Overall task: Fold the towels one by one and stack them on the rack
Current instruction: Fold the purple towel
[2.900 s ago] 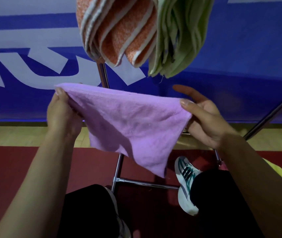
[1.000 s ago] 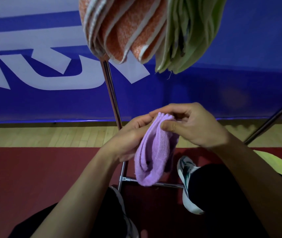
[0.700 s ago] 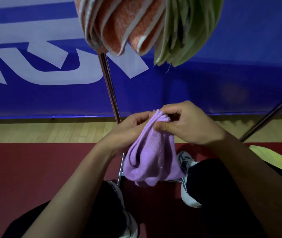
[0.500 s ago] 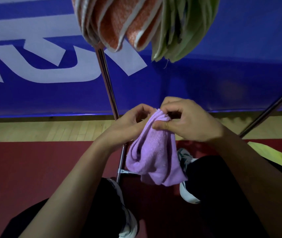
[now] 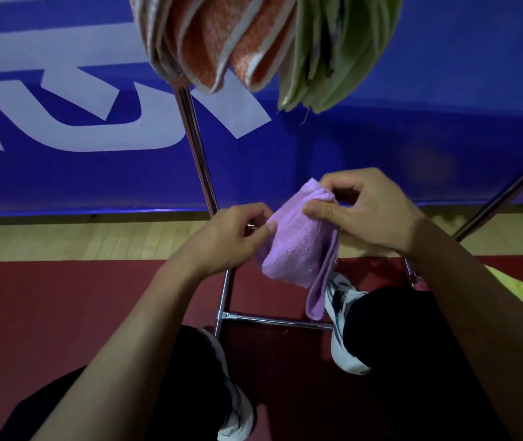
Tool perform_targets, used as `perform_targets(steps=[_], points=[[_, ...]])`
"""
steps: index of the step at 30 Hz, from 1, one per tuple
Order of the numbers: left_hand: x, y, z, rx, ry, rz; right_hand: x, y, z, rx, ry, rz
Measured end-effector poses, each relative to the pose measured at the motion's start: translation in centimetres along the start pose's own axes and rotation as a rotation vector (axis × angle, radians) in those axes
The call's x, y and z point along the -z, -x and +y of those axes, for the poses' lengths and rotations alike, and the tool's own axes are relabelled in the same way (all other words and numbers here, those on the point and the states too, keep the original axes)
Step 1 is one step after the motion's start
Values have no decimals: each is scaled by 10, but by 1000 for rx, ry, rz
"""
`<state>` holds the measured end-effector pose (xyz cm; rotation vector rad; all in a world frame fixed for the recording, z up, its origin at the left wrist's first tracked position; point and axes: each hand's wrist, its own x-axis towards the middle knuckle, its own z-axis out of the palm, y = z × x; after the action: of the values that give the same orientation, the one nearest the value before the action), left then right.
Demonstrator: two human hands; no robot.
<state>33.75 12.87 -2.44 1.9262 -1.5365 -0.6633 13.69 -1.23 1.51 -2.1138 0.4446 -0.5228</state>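
Purple towel [image 5: 295, 246]: folded into a narrow bundle, held in the air in front of the rack's upright pole [image 5: 195, 144], lower than the towels already hanging there; one loose layer trails down toward my right shoe [image 5: 344, 329].
Right hand [image 5: 368, 211]: my grip here is narrow, thumb and forefinger pinching the top folded edge of the purple towel.
Left hand [image 5: 231, 237]: thumb and fingers curled, nipping the left side of the bundle just below the top; how much cloth sits under those fingers I cannot tell.
How it will handle: I judge it light, soft and limp. It keeps no shape of its own, so the layers will slide apart and the fold will sag open if either pinch lets go. Not fragile, and the terry looks grippy rather than slippery.
Where to hold: I would keep hold at the folded top edge with all layers caught together, and gather in the trailing layer before lifting.
Orange towels [image 5: 222, 43]: folded, white-edged, draped over the top of the rack straight above the pole.
Green towels [image 5: 339, 52]: folded, hanging just right of the orange ones, touching them.
In the way: the hanging ends of both stacks sit between my hands and the top of the rack, so I expect to lift around them. The lower crossbar [image 5: 276, 321] and a slanted rack leg [image 5: 505, 198] are near my knees.
Also near: a yellow-green cloth [image 5: 520, 297] lies right of the rack leg, by my right arm.
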Motion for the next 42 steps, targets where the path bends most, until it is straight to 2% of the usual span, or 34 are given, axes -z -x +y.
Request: perform_targets(steps=[3, 6, 11, 16, 19, 22, 24, 27, 29, 37, 39, 42], points=[[-7, -1, 0, 68, -91, 8, -1, 1, 0, 10, 3, -31], [-17, -5, 7, 195, -103, 22, -5, 2, -3, 31, -22, -146], [-28, -5, 9, 339, -117, -97, -16, 4, -4, 10, 2, -291], [-21, -5, 9, 534, 97, -183, -22, 6, 3, -17, 24, -444], [-11, -4, 6, 638, 257, -264, -18, 6, 12, -15, 118, -499], [-3, -5, -2, 701, 400, -210, -11, 8, 22, 14, 302, -476], [0, -4, -4, 689, 360, -235, -8, 9, 28, 25, 385, -460], [0, 2, -8, 632, 72, -471, -6, 7, 33, 22, 433, -452], [-3, 4, -12, 626, -18, -599, -6, 7, 33, 16, 463, -441], [9, 5, -11, 489, -5, -746, -7, 9, 22, 29, 377, -333], [5, 6, -8, 469, -93, -784, -13, 10, 18, 47, 355, -324], [0, 4, -1, 319, -270, -785, -25, 10, 12, 75, 324, -321]])
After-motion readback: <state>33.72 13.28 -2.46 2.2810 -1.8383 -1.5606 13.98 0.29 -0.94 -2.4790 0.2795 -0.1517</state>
